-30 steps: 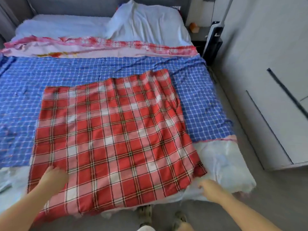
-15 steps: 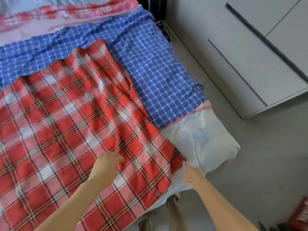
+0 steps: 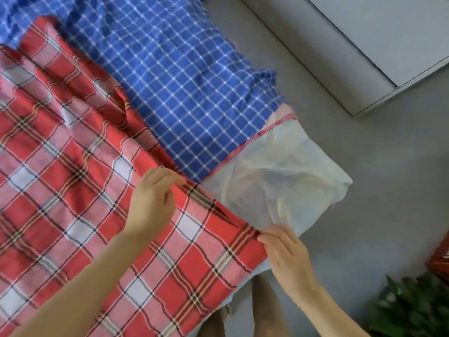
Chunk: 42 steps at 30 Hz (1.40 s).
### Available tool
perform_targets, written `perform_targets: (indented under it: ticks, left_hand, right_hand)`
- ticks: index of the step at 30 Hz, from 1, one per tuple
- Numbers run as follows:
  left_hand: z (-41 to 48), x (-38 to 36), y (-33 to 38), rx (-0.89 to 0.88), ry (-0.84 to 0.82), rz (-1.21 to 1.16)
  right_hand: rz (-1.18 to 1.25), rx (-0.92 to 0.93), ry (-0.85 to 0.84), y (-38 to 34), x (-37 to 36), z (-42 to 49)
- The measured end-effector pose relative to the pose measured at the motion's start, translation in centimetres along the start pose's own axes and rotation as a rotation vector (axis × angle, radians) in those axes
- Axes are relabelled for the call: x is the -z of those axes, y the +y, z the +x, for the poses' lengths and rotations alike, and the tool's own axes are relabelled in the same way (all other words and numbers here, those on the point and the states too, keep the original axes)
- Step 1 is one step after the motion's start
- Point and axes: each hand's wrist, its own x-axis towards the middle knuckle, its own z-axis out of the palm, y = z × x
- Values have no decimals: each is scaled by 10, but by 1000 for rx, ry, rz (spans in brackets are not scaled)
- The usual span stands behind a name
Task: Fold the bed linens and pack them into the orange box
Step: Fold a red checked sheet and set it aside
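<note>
A red plaid linen lies spread over the near part of the bed, on top of a blue checked sheet. My left hand pinches the red linen's right edge a little way up from its near right corner. My right hand grips that near right corner at the bed's edge. A white sheet covers the bed corner just beyond both hands. The orange box is out of view.
Grey floor runs along the bed's right side, with a white wardrobe beyond it. A green plant stands at the lower right, and a red object shows at the right edge.
The view has swung right and closer to the bed corner. My left hand moved from the linen's left part to its right edge and pinched it. My right hand took the near right corner.
</note>
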Motion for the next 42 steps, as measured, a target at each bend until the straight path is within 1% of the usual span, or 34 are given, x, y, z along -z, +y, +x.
perform_targets:
  ticks: [1,2,3,4,6,7,8,9,10,11,12,13,14,15,16,17,18,19,20,22,24,25,26,27,29,30,31,33,35,36,37,39,41,42]
  left_hand:
    - [11,-5,5,-36,-2,19]
    - [20,-10,8,-67,-27,33]
    - [29,-20,8,-96,-77,50]
    - [37,-30,6,-129,-152,76]
    - [50,-52,2,-176,-387,153]
    - [53,-64,0,-187,-538,246]
    - [54,-73,-1,-196,-695,381]
    - [51,-82,-3,-219,-810,495]
    - [48,-87,-2,-235,-900,572]
    - [46,-91,-1,-235,-959,605]
    - [44,-93,0,-220,-998,599]
    - [42,-94,0,-201,-1039,574]
    - [42,-92,1,-178,-1093,561]
    - [41,-91,3,-165,-1158,567]
    - [41,-89,2,-174,-1206,596]
    - [40,-87,1,-210,-1217,607]
    - [35,-83,3,-260,-1215,605]
    - [30,-78,3,-333,-1160,565]
    - [26,-72,1,-411,-1074,517]
    - [16,-58,4,-404,-1007,378]
    - [12,-46,6,-251,-1058,320]
    - [15,-42,6,-139,-1107,352]
    - [18,-38,4,-96,-1126,400]
    - [24,-36,1,-117,-1096,457]
    - [45,-34,0,-235,-1037,601]
    - [55,-35,-3,-284,-992,668]
    - [69,-38,-2,-291,-970,713]
    - [96,-51,6,-354,-811,730]
    - [124,-76,16,-405,-674,723]
    - [135,-88,24,-437,-657,757]
    - [141,-100,33,-462,-691,811]
    - [141,-117,40,-457,-744,832]
    - [131,-118,35,-500,-674,730]
    - [120,-114,30,-538,-634,621]
  right_hand:
    - [-14,59,-64,7,-5,-10]
    - [-34,71,-152,10,-12,-16]
    - [-50,96,-236,9,-21,-21]
    - [-54,163,-313,6,-33,-29]
    - [28,380,-468,-2,-56,-49]
    - [91,450,-536,-5,-64,-58]
    - [161,457,-596,-6,-67,-64]
    - [218,393,-615,-7,-67,-67]
    - [247,278,-578,-5,-66,-70]
    - [266,96,-505,-1,-64,-65]
    - [251,-157,-383,0,-59,-54]
    - [229,-463,-238,2,-58,-40]
    - [232,-794,-129,7,-56,-21]
    - [303,-1150,-130,16,-56,-4]
    - [410,-1481,-206,26,-59,9]
    - [530,-1703,-310,33,-63,19]
    - [638,-1819,-389,37,-66,26]
    - [716,-1878,-433,37,-67,32]
    - [787,-1897,-438,34,-68,33]
    - [958,-1894,-378,21,-60,37]
    - [1069,-1834,-165,11,-58,34]
    - [1103,-1777,-66,8,-55,33]
    - [1085,-1701,-8,8,-54,29]
    - [1048,-1620,23,9,-49,28]
    - [949,-1476,114,19,-37,23]
    - [898,-1426,175,25,-32,21]
    - [849,-1385,228,33,-25,21]
    - [753,-1316,261,49,-19,18]
    - [617,-1272,256,66,-21,16]
    - [509,-1269,249,75,-26,14]
    - [390,-1258,236,83,-30,12]
    - [173,-1234,134,92,-38,9]
    - [16,-1241,57,91,-40,9]
    - [-125,-1216,70,87,-38,10]
